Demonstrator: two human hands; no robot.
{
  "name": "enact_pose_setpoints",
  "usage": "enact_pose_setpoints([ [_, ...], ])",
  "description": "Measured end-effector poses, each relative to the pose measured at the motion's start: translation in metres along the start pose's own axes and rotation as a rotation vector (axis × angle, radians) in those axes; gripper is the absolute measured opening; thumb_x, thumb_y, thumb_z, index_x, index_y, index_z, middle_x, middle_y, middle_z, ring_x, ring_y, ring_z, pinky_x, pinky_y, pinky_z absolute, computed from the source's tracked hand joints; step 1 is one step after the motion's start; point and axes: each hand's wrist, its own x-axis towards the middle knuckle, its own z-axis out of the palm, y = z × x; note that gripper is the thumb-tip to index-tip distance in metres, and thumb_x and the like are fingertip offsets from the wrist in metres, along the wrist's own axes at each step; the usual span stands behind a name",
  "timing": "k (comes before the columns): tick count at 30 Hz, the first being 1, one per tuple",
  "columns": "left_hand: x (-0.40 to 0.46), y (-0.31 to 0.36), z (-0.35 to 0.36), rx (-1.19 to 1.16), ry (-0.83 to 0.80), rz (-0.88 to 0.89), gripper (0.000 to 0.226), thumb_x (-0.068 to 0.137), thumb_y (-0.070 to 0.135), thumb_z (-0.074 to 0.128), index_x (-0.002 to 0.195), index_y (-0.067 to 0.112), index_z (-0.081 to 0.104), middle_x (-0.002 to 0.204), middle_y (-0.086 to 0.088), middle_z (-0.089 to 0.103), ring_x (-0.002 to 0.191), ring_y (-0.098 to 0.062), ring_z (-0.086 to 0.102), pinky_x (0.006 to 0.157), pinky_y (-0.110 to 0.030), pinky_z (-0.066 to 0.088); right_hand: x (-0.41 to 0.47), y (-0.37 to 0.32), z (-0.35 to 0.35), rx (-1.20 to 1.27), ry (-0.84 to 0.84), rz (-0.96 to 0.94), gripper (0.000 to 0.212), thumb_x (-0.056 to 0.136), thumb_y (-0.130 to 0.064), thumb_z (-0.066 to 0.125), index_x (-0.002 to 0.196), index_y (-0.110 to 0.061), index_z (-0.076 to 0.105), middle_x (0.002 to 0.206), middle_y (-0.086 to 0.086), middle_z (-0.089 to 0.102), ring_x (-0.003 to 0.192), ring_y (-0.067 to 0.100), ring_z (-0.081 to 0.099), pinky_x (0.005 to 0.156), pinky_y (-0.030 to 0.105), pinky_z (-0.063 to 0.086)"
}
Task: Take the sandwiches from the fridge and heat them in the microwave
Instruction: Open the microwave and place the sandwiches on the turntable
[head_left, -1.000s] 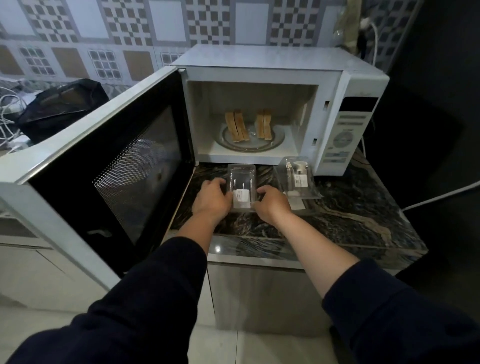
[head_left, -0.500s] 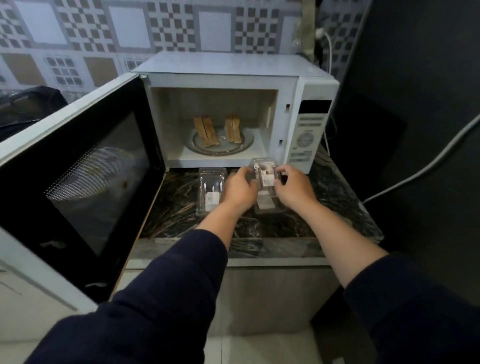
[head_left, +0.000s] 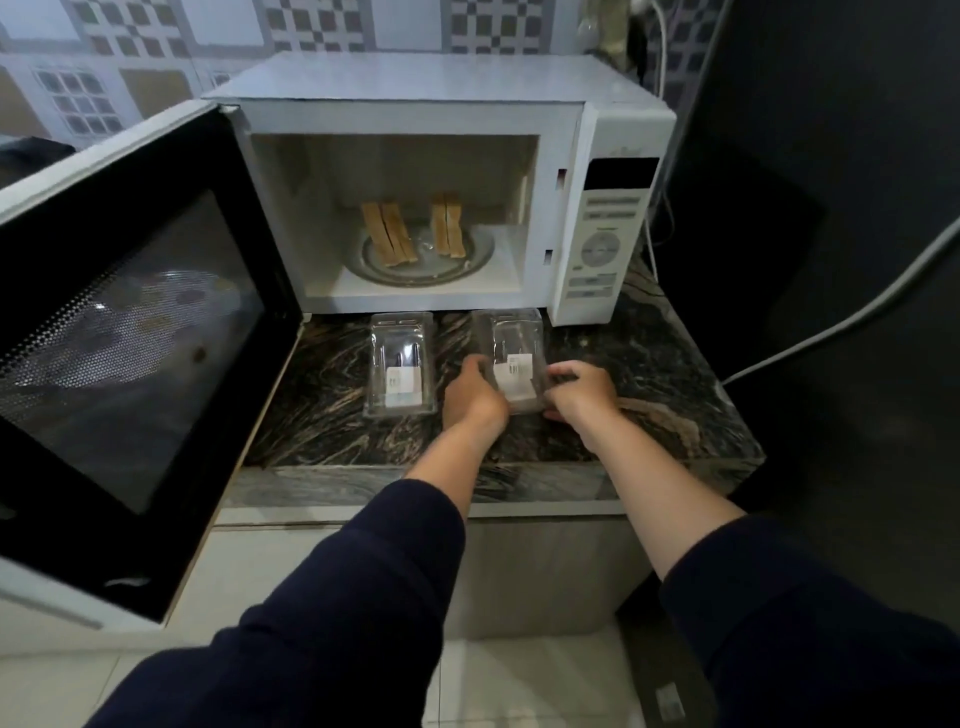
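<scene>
Two sandwiches stand on edge on the glass turntable (head_left: 472, 262) inside the white microwave (head_left: 431, 88): the left sandwich (head_left: 389, 234) and the right sandwich (head_left: 448, 224). The microwave door (head_left: 130, 332) hangs wide open to the left. On the dark marble counter (head_left: 649, 374) in front lie two empty clear plastic sandwich boxes. My left hand (head_left: 472, 397) and my right hand (head_left: 582, 389) grip the right box (head_left: 511, 345) from both sides. The left box (head_left: 400, 364) lies apart from my hands.
The microwave's control panel (head_left: 605, 234) is on its right side. A grey cable (head_left: 841, 322) runs across the dark wall at the right. The counter's front edge (head_left: 415, 486) is close to my forearms. Patterned tiles (head_left: 322, 26) cover the back wall.
My hands left the left box and moved right to the right box, which now lies flatter between them. The camera view shifted right and down.
</scene>
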Motion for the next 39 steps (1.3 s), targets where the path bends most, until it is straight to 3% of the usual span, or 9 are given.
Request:
enact_pose_setpoints([
  [8, 0.004, 0.0, 0.001, -0.039, -0.016, -0.054, 0.045, 0.09, 0.005, 0.058, 0.128, 0.029, 0.049, 0.113, -0.003, 0.064, 0.089, -0.02, 0.061, 0.057, -0.023, 0.04, 0.006, 0.002, -0.002, 0.0, 0.008, 0.024, 0.038, 0.083, 0.013, 0.059, 0.108, -0.014, 0.069, 0.105, 0.011, 0.066, 0.081, 0.023, 0.067, 0.052, 0.025, 0.055],
  [14, 0.002, -0.003, 0.001, -0.051, -0.028, -0.042, 0.047, 0.088, 0.01, 0.064, 0.128, 0.028, 0.05, 0.109, -0.002, 0.066, 0.089, -0.018, 0.063, 0.063, -0.026, 0.045, 0.006, 0.002, -0.003, -0.015, 0.007, 0.038, 0.038, 0.083, 0.013, 0.059, 0.102, -0.018, 0.069, 0.104, 0.011, 0.067, 0.083, 0.024, 0.068, 0.045, 0.023, 0.052],
  [19, -0.009, 0.004, -0.001, 0.26, 0.002, 0.028, 0.05, 0.093, 0.026, 0.06, 0.139, 0.023, 0.04, 0.135, -0.006, 0.045, 0.114, -0.027, 0.055, 0.08, -0.035, 0.044, -0.003, -0.003, -0.006, -0.312, 0.066, -0.12, 0.029, 0.083, -0.004, 0.062, 0.101, -0.026, 0.069, 0.103, -0.001, 0.069, 0.092, 0.02, 0.065, 0.07, 0.03, 0.054],
  [21, -0.016, 0.01, -0.003, 0.376, 0.067, 0.063, 0.051, 0.092, 0.03, 0.061, 0.137, 0.019, 0.039, 0.14, -0.007, 0.038, 0.115, -0.028, 0.054, 0.075, -0.035, 0.04, -0.01, -0.007, -0.008, -0.455, 0.116, -0.173, 0.023, 0.086, -0.014, 0.061, 0.104, -0.028, 0.068, 0.105, -0.002, 0.068, 0.096, 0.02, 0.063, 0.073, 0.03, 0.051],
  [24, -0.024, 0.014, -0.013, 0.339, 0.333, 0.246, 0.035, 0.092, 0.028, 0.06, 0.124, 0.018, 0.048, 0.129, -0.001, 0.047, 0.104, -0.02, 0.057, 0.069, -0.029, 0.042, -0.016, -0.012, -0.008, -0.535, 0.201, -0.305, 0.025, 0.091, -0.026, 0.058, 0.115, -0.027, 0.061, 0.121, 0.003, 0.059, 0.114, 0.026, 0.052, 0.089, 0.038, 0.049],
  [27, -0.018, 0.006, -0.03, 0.336, 0.552, 0.402, 0.032, 0.089, 0.024, 0.061, 0.119, 0.02, 0.051, 0.122, -0.001, 0.049, 0.109, -0.02, 0.05, 0.08, -0.03, 0.043, -0.016, -0.018, -0.003, -0.458, 0.136, -0.497, 0.037, 0.091, -0.034, 0.057, 0.127, -0.026, 0.051, 0.129, 0.007, 0.05, 0.122, 0.029, 0.044, 0.097, 0.037, 0.041],
  [29, -0.006, -0.005, -0.041, 0.385, 0.616, 0.369, 0.041, 0.088, 0.027, 0.061, 0.126, 0.023, 0.047, 0.128, -0.005, 0.045, 0.117, -0.024, 0.043, 0.093, -0.038, 0.042, -0.013, -0.02, 0.005, -0.431, 0.053, -0.559, 0.052, 0.091, -0.038, 0.059, 0.138, -0.03, 0.04, 0.14, 0.009, 0.041, 0.128, 0.029, 0.04, 0.103, 0.037, 0.037],
  [34, 0.025, -0.037, -0.053, 0.365, 0.464, 0.265, 0.069, 0.089, 0.042, 0.059, 0.148, 0.029, 0.024, 0.154, -0.01, 0.017, 0.138, -0.035, 0.025, 0.108, -0.052, 0.034, -0.001, -0.014, 0.029, -0.526, -0.048, -0.537, 0.072, 0.09, -0.052, 0.055, 0.148, -0.045, 0.013, 0.161, 0.007, 0.003, 0.145, 0.03, 0.019, 0.113, 0.046, 0.029],
  [39, 0.022, -0.052, -0.051, 0.349, 0.427, 0.28, 0.071, 0.092, 0.038, 0.058, 0.151, 0.032, 0.02, 0.159, -0.002, 0.002, 0.128, -0.035, 0.041, 0.097, -0.046, 0.046, -0.003, 0.001, 0.039, -0.51, 0.095, -0.626, 0.073, 0.088, -0.042, 0.061, 0.149, -0.042, 0.019, 0.153, 0.008, 0.021, 0.128, 0.033, 0.044, 0.094, 0.044, 0.047],
])
